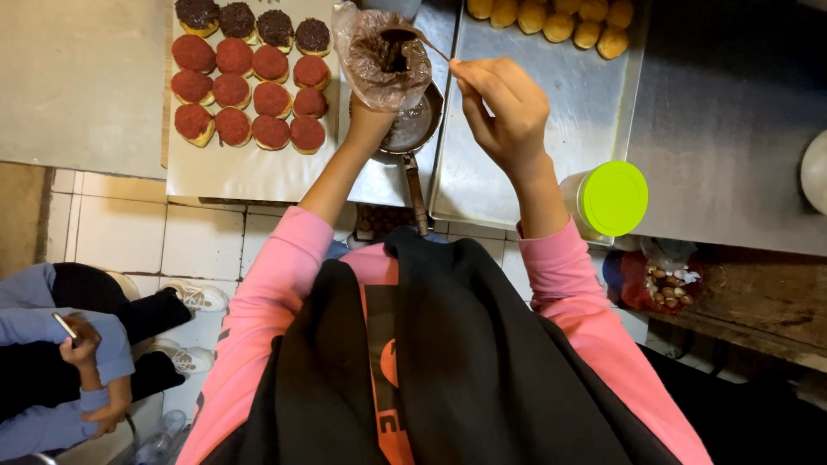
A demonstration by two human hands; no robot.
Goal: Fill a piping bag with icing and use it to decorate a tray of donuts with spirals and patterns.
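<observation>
Right hand [508, 116] is pinched on a spoon [424, 40] dipped into a chocolate-filled plastic bag [382, 56]. Left hand [369, 120], mostly hidden, is gripped under the bag, above a small pan [413, 129]. Topped pastries [250, 82] are noted beyond, on the table [732, 103].

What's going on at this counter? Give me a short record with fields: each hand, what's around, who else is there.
left hand: holds a clear plastic bag smeared with dark filling, over a small pan
right hand: grips a spoon dipped into the bag's mouth
left tray: rows of red-topped and dark-topped buns
right tray: plain golden buns at the far edge
nearby: jar with a green lid
other person: seated at lower left, blue sleeves
</observation>
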